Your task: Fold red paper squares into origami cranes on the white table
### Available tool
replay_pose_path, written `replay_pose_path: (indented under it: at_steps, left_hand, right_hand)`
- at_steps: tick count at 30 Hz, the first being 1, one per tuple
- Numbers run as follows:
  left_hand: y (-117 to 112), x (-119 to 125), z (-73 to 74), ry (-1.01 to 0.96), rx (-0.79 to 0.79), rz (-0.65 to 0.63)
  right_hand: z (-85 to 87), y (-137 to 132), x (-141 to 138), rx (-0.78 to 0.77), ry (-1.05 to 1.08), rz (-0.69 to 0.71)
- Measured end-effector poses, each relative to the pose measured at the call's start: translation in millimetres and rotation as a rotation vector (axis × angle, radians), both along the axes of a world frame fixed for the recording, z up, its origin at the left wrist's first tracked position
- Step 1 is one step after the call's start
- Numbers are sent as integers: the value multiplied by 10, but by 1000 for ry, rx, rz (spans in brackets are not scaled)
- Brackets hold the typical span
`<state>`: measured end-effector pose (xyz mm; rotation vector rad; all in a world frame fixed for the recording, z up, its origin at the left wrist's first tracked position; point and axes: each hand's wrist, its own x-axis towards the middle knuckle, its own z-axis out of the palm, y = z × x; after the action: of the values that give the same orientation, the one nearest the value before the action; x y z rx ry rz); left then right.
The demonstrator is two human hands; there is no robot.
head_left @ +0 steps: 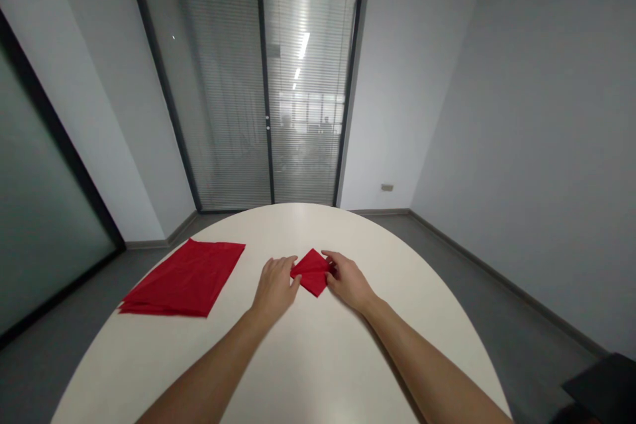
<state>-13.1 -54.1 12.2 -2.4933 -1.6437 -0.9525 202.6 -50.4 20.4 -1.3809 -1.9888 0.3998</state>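
Observation:
A small folded red cloth (311, 271) lies on the white round table (308, 358) between my hands. My left hand (275, 288) rests palm down on the table at the cloth's left edge, its fingers curled against the fold. My right hand (348, 280) is at the cloth's right edge, with the thumb and fingers pinched on the corner. Both forearms reach in from the near side of the table.
A stack of larger flat red cloths (186, 278) lies on the table's left side. Beyond the table is a glass sliding door with blinds (263, 93). A dark object (603, 381) sits at the lower right, off the table.

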Motion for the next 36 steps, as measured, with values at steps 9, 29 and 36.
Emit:
replay_pose_path:
  at_steps: [9,29,36]
  left_hand:
    - [-5,20,91,-30,-22,-153]
    - [-87,54,129,28,-46,-187]
    - [-47,58,96,25,-44,-208]
  right_hand:
    - [75,-34,30,10,-50,74]
    - [61,-91,79,5,-207,276]
    - [88,-128,27,-41,-232,237]
